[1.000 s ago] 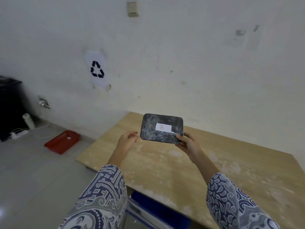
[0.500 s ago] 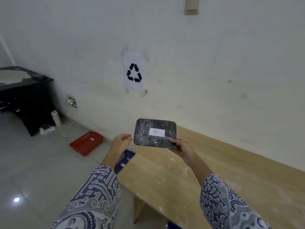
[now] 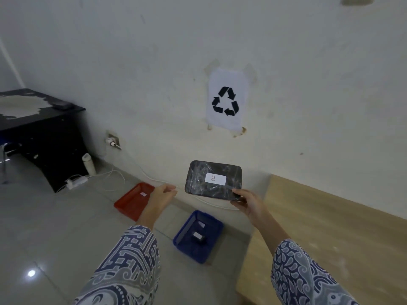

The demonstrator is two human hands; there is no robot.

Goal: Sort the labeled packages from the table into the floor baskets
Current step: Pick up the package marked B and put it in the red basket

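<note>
Above the floor baskets: flat black film-wrapped package labelled "B" pinched by right hand; left hand loosely curled, empty. Carry step; next, matching basket.

A bare utility room set up for sorting — stained white wall with a taped recycling sign, tiled floor, red basket and blue basket below a wooden surface.

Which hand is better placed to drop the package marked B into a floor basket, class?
The right hand. It alone grips the package by its lower corner, above the blue basket. The left hand is off it, near the red basket.
</note>
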